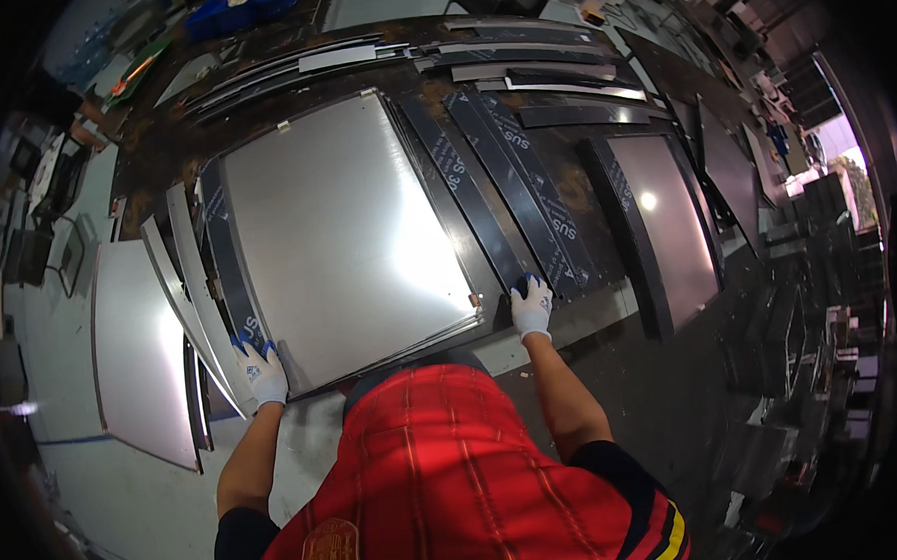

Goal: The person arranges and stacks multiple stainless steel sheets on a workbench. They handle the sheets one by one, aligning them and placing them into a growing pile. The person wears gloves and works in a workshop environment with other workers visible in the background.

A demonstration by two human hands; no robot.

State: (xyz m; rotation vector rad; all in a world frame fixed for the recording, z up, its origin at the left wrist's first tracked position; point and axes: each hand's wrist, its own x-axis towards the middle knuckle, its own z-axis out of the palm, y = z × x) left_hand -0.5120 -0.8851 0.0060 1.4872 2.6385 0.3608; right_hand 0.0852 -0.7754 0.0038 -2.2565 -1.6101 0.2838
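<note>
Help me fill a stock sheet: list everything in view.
Large panels: uncounted stack, silver, middle
Dark strips: several, blue-grey, either side
Narrow strips: many, grey and dark, far edge and left
Boxy panel: one, silver, dark-sided, right
Side panel: one, silver, left
Table: one, dark brown, centre
Container: one, blue, upper left
Floor: one, grey, below
Background clutter: uncountable, mixed colours, around rim
Top: one, red, bottom
Left hand: one, white glove, left strip's near end
Right hand: one, white glove, a right strip's near end

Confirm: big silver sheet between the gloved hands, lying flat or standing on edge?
Lying flat. The silver sheet shows its broad face to the downward-looking camera, with more sheet edges beneath its near side.
</note>
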